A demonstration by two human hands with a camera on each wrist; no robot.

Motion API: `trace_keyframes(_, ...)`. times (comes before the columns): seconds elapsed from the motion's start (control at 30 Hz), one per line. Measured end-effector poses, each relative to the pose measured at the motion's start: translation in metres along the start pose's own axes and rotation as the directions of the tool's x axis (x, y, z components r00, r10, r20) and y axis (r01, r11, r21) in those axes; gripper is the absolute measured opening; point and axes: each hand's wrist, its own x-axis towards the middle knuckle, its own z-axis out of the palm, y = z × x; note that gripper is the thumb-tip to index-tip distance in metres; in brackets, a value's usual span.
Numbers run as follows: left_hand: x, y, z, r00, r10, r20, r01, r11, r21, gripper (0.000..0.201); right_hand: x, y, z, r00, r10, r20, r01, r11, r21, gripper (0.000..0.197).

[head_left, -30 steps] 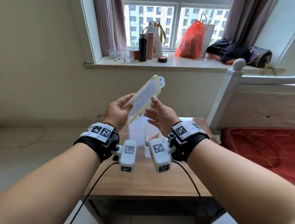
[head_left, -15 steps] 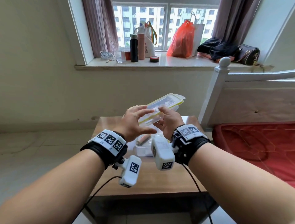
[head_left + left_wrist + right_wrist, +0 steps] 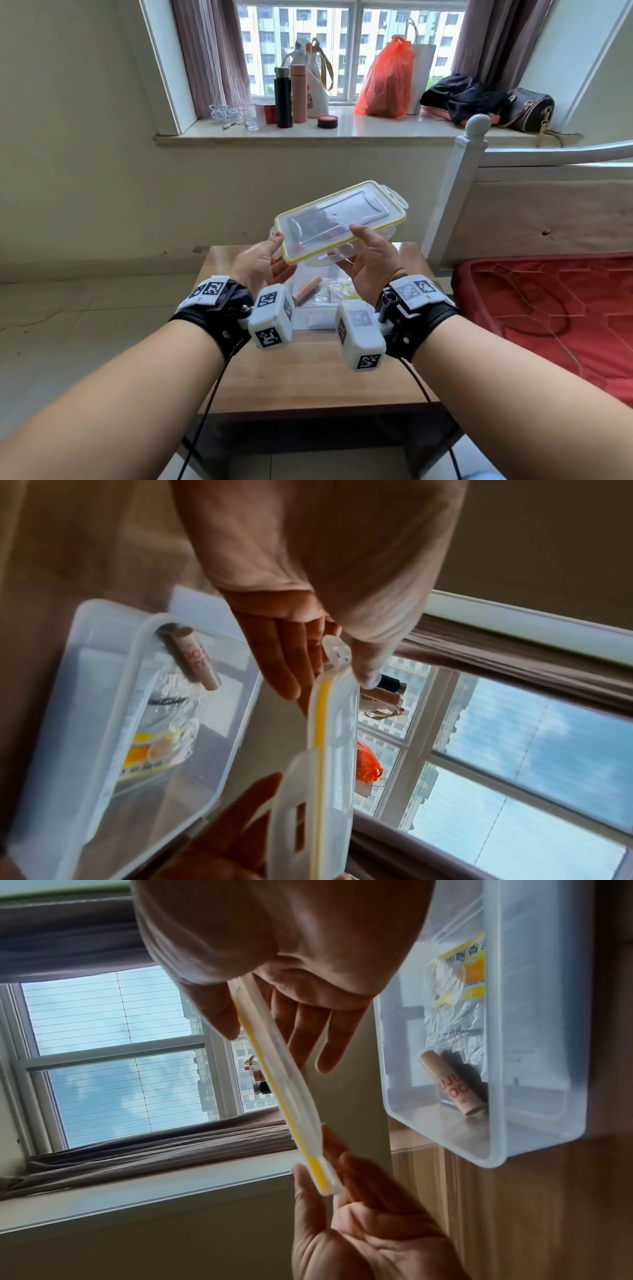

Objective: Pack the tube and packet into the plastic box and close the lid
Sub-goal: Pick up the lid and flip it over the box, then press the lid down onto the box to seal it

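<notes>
Already the packing part looks done: the tube and the crinkly packet both lie in the plastic box, which sits open on the wooden table. What remains, by my reading, is lowering the lid onto the box and snapping its side flaps down. The lid, clear with a yellow seal round its edge, is held in the air above the box and tilted, well apart from the rim. The left hand holds its near left corner, thumb on top and fingers beneath; the right hand pinches the right edge the same way. Beyond the table is a plain wall under a window sill crowded with bottles, an orange bag and dark bags, curtains either side. A white bed frame with a red mattress stands to the right.
</notes>
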Motion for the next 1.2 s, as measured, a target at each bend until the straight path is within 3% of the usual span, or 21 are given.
trace_keyframes(0.17,0.002,0.004,-0.002,0.997,0.058,0.059,-0.052,0.994,-0.099,0.019,-0.004,-0.004,-0.009,0.995,0.026,0.091,-0.027,1.0,0.012,0.037)
trace_keyframes(0.27,0.004,0.004,-0.005,0.994,0.098,0.054,-0.091,0.989,-0.117,0.033,0.0,-0.013,-0.013,1.0,-0.002,-0.01,0.002,0.999,0.036,0.042)
trace_keyframes(0.37,0.005,0.003,-0.011,0.992,0.117,0.038,-0.112,0.987,-0.112,0.033,0.009,-0.021,-0.022,0.992,-0.009,-0.127,0.014,0.999,0.035,0.056)
trace_keyframes(0.53,0.002,0.0,-0.021,0.994,0.094,0.055,-0.093,0.996,-0.015,0.011,0.017,-0.031,-0.049,0.98,-0.029,-0.199,0.014,0.997,-0.075,0.03)
trace_keyframes(0.67,0.002,-0.009,-0.023,0.996,0.08,0.04,-0.083,0.995,0.056,0.006,0.021,-0.024,-0.068,0.973,-0.072,-0.219,0.008,0.96,-0.279,0.015)
trace_keyframes(0.83,0.01,-0.023,-0.023,0.997,0.063,-0.033,-0.051,0.961,0.273,0.006,0.027,-0.01,-0.099,0.945,-0.097,-0.313,-0.094,0.835,-0.543,0.034)
trace_keyframes(0.93,0.015,-0.03,-0.027,0.995,0.076,-0.068,-0.045,0.923,0.383,0.014,0.046,0.004,-0.131,0.93,-0.131,-0.342,-0.112,0.788,-0.606,0.045)
trace_keyframes(1.2,0.029,-0.04,-0.037,0.988,0.048,-0.149,0.023,0.898,0.44,0.021,0.019,0.002,-0.109,0.936,-0.16,-0.314,-0.081,0.769,-0.635,0.045)
